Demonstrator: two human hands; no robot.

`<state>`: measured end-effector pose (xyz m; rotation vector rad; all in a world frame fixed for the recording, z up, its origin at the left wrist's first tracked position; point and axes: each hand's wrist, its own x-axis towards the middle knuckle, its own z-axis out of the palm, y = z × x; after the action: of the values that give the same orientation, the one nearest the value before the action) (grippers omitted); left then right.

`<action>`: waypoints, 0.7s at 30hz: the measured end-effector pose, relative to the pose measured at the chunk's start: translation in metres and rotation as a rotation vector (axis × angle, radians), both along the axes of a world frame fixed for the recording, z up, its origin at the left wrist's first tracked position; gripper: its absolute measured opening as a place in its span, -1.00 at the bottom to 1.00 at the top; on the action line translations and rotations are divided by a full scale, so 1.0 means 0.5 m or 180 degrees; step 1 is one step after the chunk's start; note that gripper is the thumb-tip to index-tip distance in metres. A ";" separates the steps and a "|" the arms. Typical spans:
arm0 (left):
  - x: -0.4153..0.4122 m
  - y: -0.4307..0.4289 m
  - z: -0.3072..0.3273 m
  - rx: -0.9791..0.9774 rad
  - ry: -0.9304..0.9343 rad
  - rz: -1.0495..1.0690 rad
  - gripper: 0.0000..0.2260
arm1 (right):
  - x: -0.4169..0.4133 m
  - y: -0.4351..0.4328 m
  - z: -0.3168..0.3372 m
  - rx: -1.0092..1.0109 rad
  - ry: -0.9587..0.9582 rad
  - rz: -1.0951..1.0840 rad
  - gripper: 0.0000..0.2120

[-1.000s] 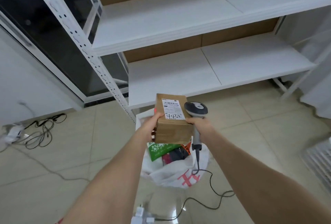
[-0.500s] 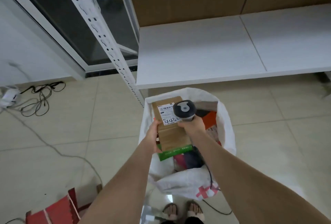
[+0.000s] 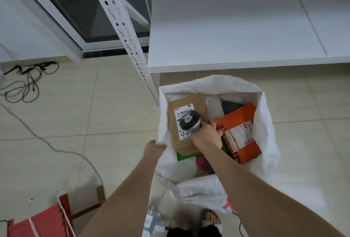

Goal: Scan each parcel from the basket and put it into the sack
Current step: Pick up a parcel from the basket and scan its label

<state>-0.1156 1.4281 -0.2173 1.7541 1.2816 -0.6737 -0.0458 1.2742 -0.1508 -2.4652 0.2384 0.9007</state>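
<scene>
The soft white plastic sack [image 3: 265, 123] in mid-frame showed red marks low down. The brown cardboard parcel [image 3: 191, 100] wore a white label with black barcode stripes, beside a flat orange parcel [image 3: 240, 117] and a dark grey handheld scanner [image 3: 189, 123].

I log: left hand [image 3: 153, 148] grips sack [image 3: 265, 117] rim, 9 o'clock; right hand [image 3: 206, 135] holds scanner [image 3: 190, 121] over brown parcel [image 3: 189, 100]; orange parcel [image 3: 239, 123], 3 o'clock.

Inside the sack [image 3: 265, 123], 9 o'clock is filled by the box [image 3: 189, 100], 3 o'clock by the orange parcel [image 3: 238, 121], the centre by the right hand [image 3: 206, 136] gripping the scanner [image 3: 190, 122]. The 9 o'clock rim is gripped by the left hand [image 3: 153, 147]. Approach from 12 o'clock is blocked by the shelf [image 3: 236, 28], from 11 by the post [image 3: 120, 26]. Passage is afforded over the floor [image 3: 312, 123] at 3 o'clock.
</scene>
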 end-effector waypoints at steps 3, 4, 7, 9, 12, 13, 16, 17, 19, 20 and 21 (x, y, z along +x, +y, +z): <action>0.026 0.002 0.016 0.0445 -0.0849 0.0364 -0.80 | -0.002 0.022 -0.003 -0.0112 0.0081 0.0113 -0.60; 0.047 0.004 0.043 0.0560 -0.1300 0.0663 -0.74 | -0.005 0.030 -0.004 -0.0144 0.0088 0.0154 -0.61; 0.138 0.011 0.147 0.0436 -0.2425 0.1028 -0.69 | -0.022 0.056 -0.011 -0.0224 0.0118 0.0202 -0.62; 0.170 0.010 0.200 0.0255 -0.2675 0.0722 -0.71 | -0.033 0.076 -0.021 -0.0052 0.0248 0.0173 -0.58; 0.149 0.018 0.180 0.0050 -0.2314 0.0793 -0.75 | -0.036 0.088 -0.038 0.0518 0.0747 -0.0155 -0.54; 0.133 0.025 0.163 0.0090 -0.2099 0.0874 -0.75 | -0.036 0.085 -0.044 0.0666 0.0857 -0.0267 -0.59; 0.102 0.039 0.137 0.0513 -0.1569 0.0718 -0.79 | -0.030 0.069 -0.039 0.0823 0.0816 -0.0593 -0.73; 0.101 0.037 0.138 0.0679 -0.1432 0.0610 -0.84 | -0.028 0.063 -0.028 0.0840 0.0664 -0.0741 -0.79; 0.101 0.023 0.144 0.0822 -0.1319 0.0414 -0.85 | -0.023 0.054 -0.019 0.0809 0.0354 -0.0990 -0.88; 0.101 0.015 0.146 0.0810 -0.1252 0.0320 -0.80 | -0.021 0.048 -0.020 0.0863 0.0319 -0.1066 -0.89; 0.102 0.007 0.147 0.0807 -0.1181 0.0222 -0.76 | -0.019 0.043 -0.025 0.1046 0.0453 -0.1157 -0.88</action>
<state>-0.0646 1.4318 -0.1436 1.9168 1.1978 -0.1360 -0.0554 1.2956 -0.1632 -1.9758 0.5244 0.8759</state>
